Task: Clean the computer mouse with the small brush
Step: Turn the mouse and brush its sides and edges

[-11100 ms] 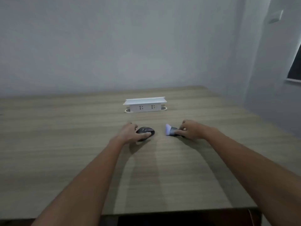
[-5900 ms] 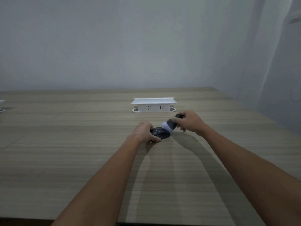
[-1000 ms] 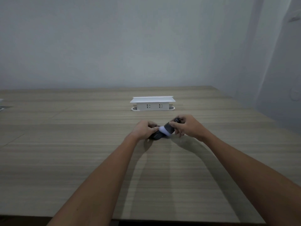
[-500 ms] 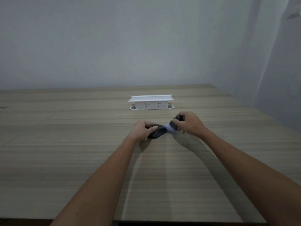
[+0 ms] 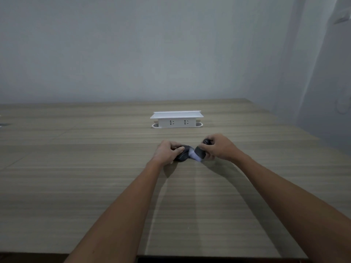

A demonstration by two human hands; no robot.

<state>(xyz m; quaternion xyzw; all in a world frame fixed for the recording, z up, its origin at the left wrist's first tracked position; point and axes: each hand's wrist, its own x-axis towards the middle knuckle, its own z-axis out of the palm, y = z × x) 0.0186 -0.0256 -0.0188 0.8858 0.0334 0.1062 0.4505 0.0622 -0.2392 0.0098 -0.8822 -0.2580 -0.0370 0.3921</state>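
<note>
**Brush meets mouse at the middle of a wooden table**

A person's two bare arms reach forward across a wood-grain table point(image 5: 95, 186), the hands meeting a little beyond its centre, well clear of the near edge. The left hand point(image 5: 167, 151) is closed around a dark computer mouse point(image 5: 183, 155), thumb pressed along its top, pinning it to the tabletop; only the right-hand portion of the mouse shows past the fingers. The right hand point(image 5: 218, 147) grips a small brush point(image 5: 199, 153) by its dark body, fingers curled over it, with the rounded end of the handle poking out above the knuckles. The brush tilts down and to the left, and its pale bristles point(image 5: 194, 155) touch the exposed side of the mouse, their lower edge reaching close to the tabletop. Whether the bristles rest on the wood itself cannot be told.

Beyond the hands, toward the far edge of the table, a white socket box point(image 5: 176, 120) stands upright, its flat lid overhanging a front face with two outlets. It is apart from both hands. Behind the table rises a plain grey wall point(image 5: 133, 50), meeting a second wall at the far right corner. Soft shadows of both forearms fall on the wood between the arms.
</note>
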